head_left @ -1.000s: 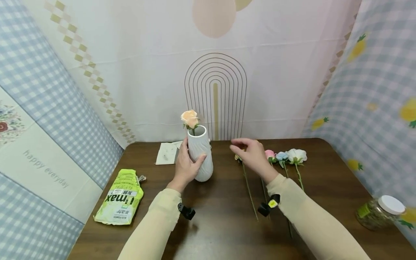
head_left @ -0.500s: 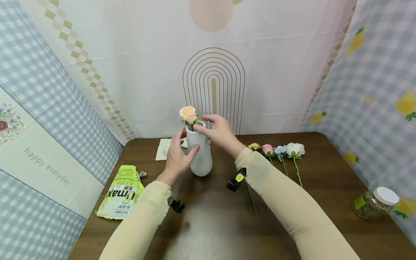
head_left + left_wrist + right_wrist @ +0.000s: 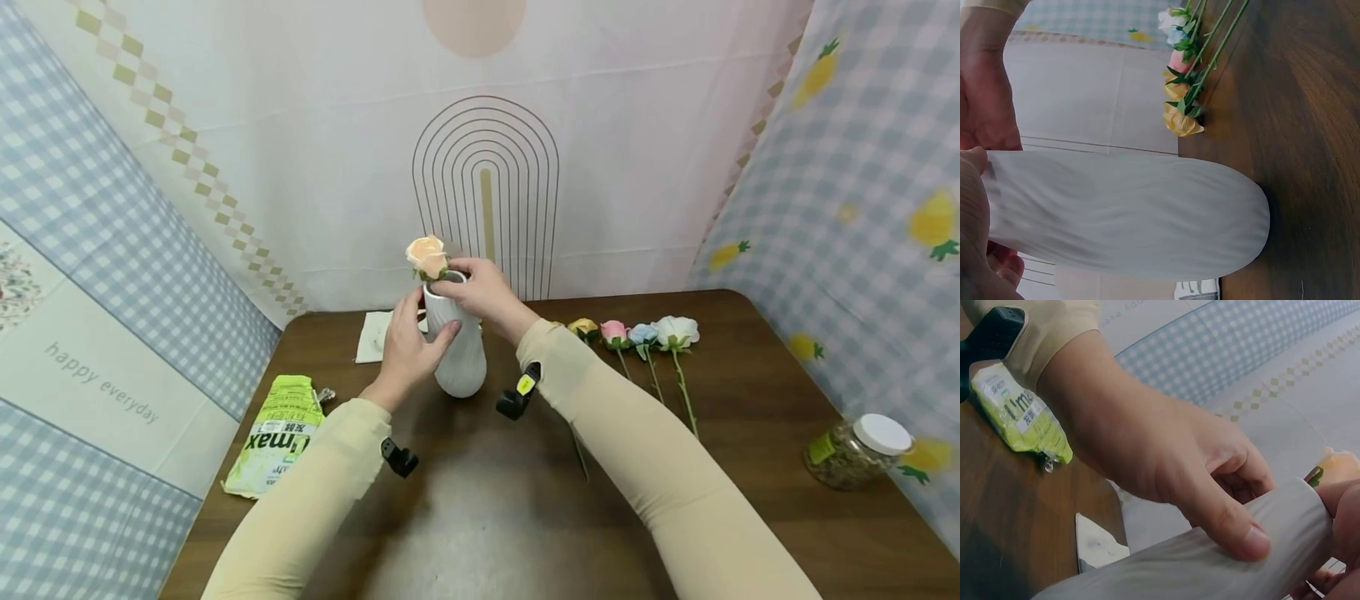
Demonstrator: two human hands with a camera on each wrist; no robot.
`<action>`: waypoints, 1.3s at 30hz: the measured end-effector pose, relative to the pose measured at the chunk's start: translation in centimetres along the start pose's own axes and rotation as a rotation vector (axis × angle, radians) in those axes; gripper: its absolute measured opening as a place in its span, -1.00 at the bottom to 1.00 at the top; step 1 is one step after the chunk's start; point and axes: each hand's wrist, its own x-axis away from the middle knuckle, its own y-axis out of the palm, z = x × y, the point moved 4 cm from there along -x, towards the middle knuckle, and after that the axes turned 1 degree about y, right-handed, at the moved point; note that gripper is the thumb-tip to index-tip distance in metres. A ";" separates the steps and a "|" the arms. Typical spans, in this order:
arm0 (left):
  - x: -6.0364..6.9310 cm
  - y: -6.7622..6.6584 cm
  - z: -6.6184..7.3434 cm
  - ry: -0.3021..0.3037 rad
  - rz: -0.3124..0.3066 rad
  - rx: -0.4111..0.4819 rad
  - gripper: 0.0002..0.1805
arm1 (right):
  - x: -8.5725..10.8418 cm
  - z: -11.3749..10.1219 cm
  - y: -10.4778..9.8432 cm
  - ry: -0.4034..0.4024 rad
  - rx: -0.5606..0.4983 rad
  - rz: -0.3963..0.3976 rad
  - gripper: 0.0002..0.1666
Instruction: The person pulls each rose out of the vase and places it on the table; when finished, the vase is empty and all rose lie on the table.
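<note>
A white ribbed vase [image 3: 462, 363] stands near the back of the table. A peach rose [image 3: 427, 255] leans out of its mouth to the left. My left hand [image 3: 408, 350] grips the upper vase from the left, its thumb lying along the wall in the right wrist view. At the rim, my right hand [image 3: 486, 293] holds the vase top, thumb in front and fingers behind, close to the rose's base. Whether these fingertips touch the stem cannot be made out. In the left wrist view, the vase [image 3: 1129, 215] spans the middle.
Several roses lie on the right: yellow [image 3: 582, 327], pink [image 3: 614, 332], blue [image 3: 642, 335] and white [image 3: 676, 331]. A lidded jar [image 3: 857, 451] stands at far right. On the left are a green-yellow bag [image 3: 273, 437] and a white paper [image 3: 372, 337] behind my left hand.
My right hand has moved left from above the lying roses to the vase's mouth. My left hand stays on the vase. The rose keeps its place in it.
</note>
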 end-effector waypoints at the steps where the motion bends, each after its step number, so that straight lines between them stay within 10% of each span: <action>1: -0.1 0.0 0.0 0.002 0.002 -0.003 -0.25 | -0.1 0.0 0.1 0.001 -0.009 0.002 -0.58; 39: -0.5 0.0 -0.1 -0.009 0.010 0.002 -0.31 | 0.2 -1.1 -1.9 -0.163 -0.104 0.187 -0.70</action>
